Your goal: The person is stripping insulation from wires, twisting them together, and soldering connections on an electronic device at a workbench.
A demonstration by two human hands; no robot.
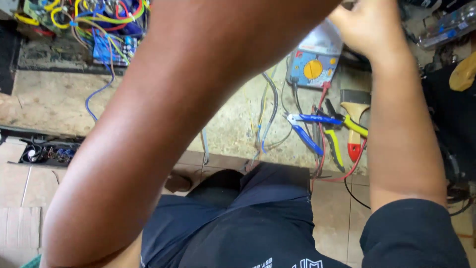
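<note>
The right hand [369, 27] is raised at the top of the view, just above and to the right of the blue multimeter [313, 67] with its yellow dial. Seen from the back, its fingers [347, 15] are bunched and curled toward the multimeter's pale upper end, but what they press or pinch is hidden behind the hand, so I cannot tell whether they grip anything.

The left forearm [188, 114] crosses the view from lower left to the top edge; the left hand itself is out of view, and its fingers cannot be judged.

The multimeter lies on the rough grey worktop [54, 99]. Just below it run its red and black leads, and below those lie blue-handled pliers [310, 126], touching yellow-handled cutters [342, 136]. Just right of these, below the multimeter, a paintbrush [355, 119] with a pale wooden handle and red tip lies with its bristles toward the multimeter. Well to the left of the multimeter, at the top, sits a circuit board with a tangle of yellow, blue and red wires [94, 25].
</note>
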